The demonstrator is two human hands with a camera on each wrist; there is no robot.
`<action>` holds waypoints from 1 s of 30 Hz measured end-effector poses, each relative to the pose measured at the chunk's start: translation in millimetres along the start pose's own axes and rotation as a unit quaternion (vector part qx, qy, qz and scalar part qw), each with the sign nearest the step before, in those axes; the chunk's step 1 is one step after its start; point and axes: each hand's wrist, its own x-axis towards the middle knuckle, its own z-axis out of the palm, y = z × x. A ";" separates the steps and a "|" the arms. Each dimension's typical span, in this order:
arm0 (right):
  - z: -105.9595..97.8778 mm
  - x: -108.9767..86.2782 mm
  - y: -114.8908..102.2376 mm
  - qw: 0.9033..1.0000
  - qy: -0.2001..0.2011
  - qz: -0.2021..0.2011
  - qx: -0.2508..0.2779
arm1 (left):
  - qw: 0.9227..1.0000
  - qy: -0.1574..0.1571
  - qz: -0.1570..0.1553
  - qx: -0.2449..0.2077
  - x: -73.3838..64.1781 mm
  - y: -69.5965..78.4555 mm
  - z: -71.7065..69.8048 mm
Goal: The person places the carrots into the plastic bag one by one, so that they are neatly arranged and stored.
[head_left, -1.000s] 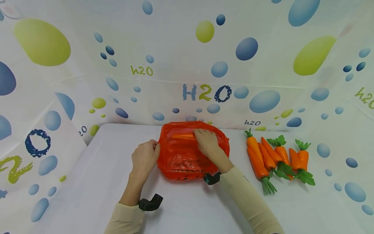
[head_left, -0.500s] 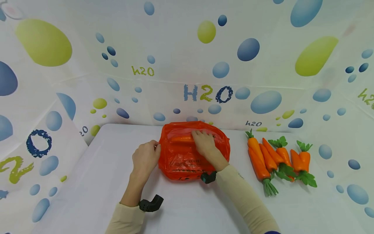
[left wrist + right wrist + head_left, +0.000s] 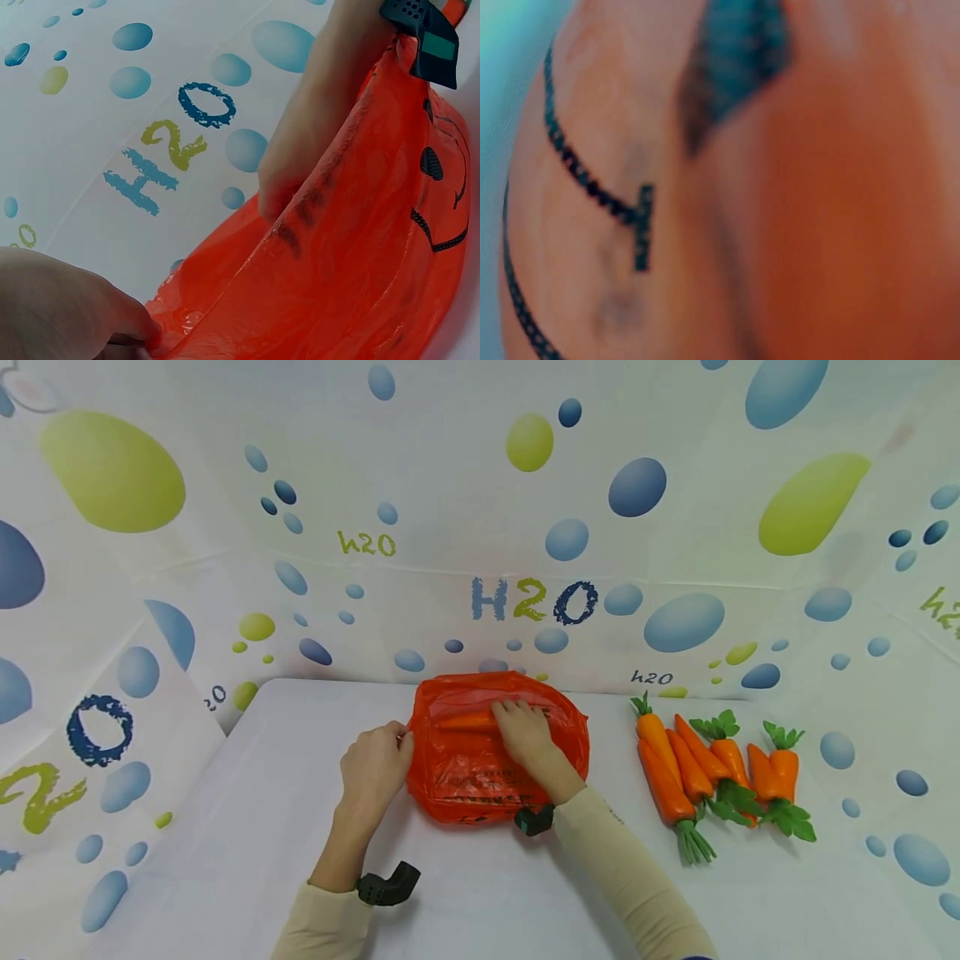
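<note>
Red bag: one, thin and glossy, on the far middle part of the worktop, its mouth facing up; dark print on the near side, blurred in the right wrist view.

Single carrot: one, orange, in the mouth of the red bag, lying crosswise, its tapered end to the left, its right end hidden under a hand.

Left hand: at the left edge of the red bag, fingers curled, pinching the rim between thumb and fingers.

Right hand: reaching over the near rim into the red bag, fingers bent over the right end of the single carrot and gripping it; the fingertips are hidden.

Carrot group: several, orange, some overlapping, with green leaves and stems, on the worktop to the right of the red bag and apart from it.

Sleeves: two, pale beige, coming in from the near side.

Wrist cameras: two, dark, one on each wrist.

Backdrop: white sheet behind the worktop, printed with blue and green drops and "H2O" lettering.
</note>
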 end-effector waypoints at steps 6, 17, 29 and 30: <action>-6.4 -4.0 -2.7 1.000 0.011 -0.007 0.008 | 1.000 0.001 0.000 0.002 -0.6 0.1 -0.3; -19.1 -12.3 -8.5 0.999 0.035 -0.019 0.009 | 1.000 0.003 0.004 -0.001 -0.7 -0.7 0.6; -30.9 -26.4 -6.1 0.997 0.070 -0.007 0.040 | 1.000 -0.002 0.002 -0.009 -1.5 0.8 -0.2; -31.8 -27.7 -5.4 0.996 0.073 -0.007 0.044 | 1.000 -0.003 0.001 -0.010 -1.6 0.9 -0.4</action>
